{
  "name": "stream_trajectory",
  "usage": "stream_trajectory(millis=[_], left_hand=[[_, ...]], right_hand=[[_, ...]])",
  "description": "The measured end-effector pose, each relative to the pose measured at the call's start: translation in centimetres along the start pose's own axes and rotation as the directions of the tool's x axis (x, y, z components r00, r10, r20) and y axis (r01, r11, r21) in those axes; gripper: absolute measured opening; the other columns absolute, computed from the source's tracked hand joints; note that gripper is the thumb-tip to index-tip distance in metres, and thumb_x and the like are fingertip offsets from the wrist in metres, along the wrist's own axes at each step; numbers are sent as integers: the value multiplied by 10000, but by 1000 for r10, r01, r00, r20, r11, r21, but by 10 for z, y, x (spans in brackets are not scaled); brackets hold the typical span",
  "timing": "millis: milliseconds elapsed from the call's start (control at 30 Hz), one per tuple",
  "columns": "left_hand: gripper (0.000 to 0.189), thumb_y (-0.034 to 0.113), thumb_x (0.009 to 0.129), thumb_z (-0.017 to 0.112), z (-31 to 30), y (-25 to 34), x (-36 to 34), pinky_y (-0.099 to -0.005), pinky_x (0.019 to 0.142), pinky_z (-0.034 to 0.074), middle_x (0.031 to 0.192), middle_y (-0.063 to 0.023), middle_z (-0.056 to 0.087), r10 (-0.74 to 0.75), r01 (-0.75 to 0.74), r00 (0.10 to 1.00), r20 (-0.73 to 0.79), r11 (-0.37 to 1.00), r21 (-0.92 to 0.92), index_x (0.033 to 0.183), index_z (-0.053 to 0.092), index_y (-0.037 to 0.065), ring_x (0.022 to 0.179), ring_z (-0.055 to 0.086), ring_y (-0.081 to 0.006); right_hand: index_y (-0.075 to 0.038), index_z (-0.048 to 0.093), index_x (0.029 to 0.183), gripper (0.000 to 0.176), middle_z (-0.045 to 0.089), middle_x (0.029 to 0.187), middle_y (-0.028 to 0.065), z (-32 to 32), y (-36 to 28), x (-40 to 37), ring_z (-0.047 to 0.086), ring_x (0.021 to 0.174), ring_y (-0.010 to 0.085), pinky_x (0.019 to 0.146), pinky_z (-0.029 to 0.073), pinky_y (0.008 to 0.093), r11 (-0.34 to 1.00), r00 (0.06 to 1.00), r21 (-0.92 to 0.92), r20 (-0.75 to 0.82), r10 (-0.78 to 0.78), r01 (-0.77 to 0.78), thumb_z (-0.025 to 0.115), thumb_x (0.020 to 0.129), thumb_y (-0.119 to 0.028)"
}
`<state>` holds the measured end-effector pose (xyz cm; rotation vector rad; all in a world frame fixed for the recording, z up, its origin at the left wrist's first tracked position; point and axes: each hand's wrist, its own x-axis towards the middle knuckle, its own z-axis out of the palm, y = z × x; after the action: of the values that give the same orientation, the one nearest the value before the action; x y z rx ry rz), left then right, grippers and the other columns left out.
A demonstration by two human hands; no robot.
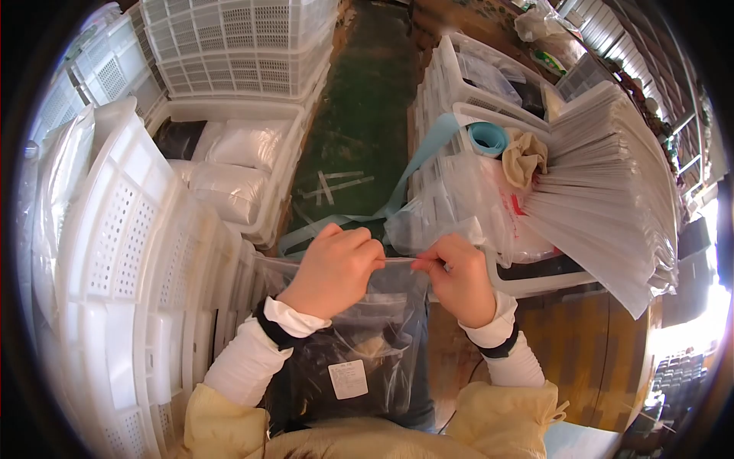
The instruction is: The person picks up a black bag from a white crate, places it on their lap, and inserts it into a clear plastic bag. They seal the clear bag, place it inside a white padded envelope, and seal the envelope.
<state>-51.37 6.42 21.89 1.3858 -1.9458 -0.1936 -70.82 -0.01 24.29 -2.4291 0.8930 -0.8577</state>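
Observation:
A clear plastic bag [367, 344] with dark contents and a white label [348, 379] hangs in front of my lap. My left hand [332, 268] pinches the bag's top edge on the left. My right hand [459, 275] pinches the same edge on the right, fingertips a short gap from the left hand's. Both hands are closed on the thin strip along the bag's mouth. White sleeves with dark cuffs cover my wrists.
White perforated crates [115, 252] stand stacked at my left; one behind [229, 164] holds white packed bags. To the right lie a thick fan of clear flat bags [612, 191], a light blue tape roll [488, 138], a beige cloth [524, 157] and more crates. Green floor [359, 130] runs ahead.

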Motion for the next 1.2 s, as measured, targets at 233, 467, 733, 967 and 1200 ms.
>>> stream_trajectory(millis=[233,467,733,967,1200], left_hand=[[85,122,680,679,-57,-4,-47,-356,639,405,680,-61,541,-168,176,984,-58,967,184,679,615,66,676,528,-260],[100,63,631,708,-74,48,-129,-345,596,405,646,-55,470,-211,228,954,213,972,-57,693,628,64,634,503,-242],[149,55,631,759,-29,43,-181,-291,586,414,681,-48,530,-388,399,916,106,844,-359,723,642,48,632,510,-180],[841,128,593,813,18,38,-193,-271,723,402,1051,-75,520,-832,671,533,-156,527,-521,1292,352,46,894,490,-135],[1061,180,614,829,23,25,-202,-335,1027,291,1337,-113,371,-650,673,629,426,183,-716,1409,146,20,1223,375,-214]], right_hand=[[-16,599,751,116,629,802,110,-22,-7,-30,603,803,280,685,474,341,978,995,197,81,57,-72,625,704,87],[-20,570,831,159,638,1054,103,-32,-9,-102,585,1056,282,1013,367,445,831,841,511,531,-104,-220,546,749,114],[-19,575,780,69,643,1040,98,8,-17,-156,584,1036,287,979,386,445,911,923,378,386,8,-167,639,755,-13],[-25,524,1075,594,519,1150,191,64,-21,-171,443,1154,358,968,352,401,843,854,192,-44,519,-503,807,626,-292],[-1,222,1396,909,221,1431,269,69,1,-175,157,1330,460,1050,187,521,897,882,25,199,428,-441,724,735,-371]])
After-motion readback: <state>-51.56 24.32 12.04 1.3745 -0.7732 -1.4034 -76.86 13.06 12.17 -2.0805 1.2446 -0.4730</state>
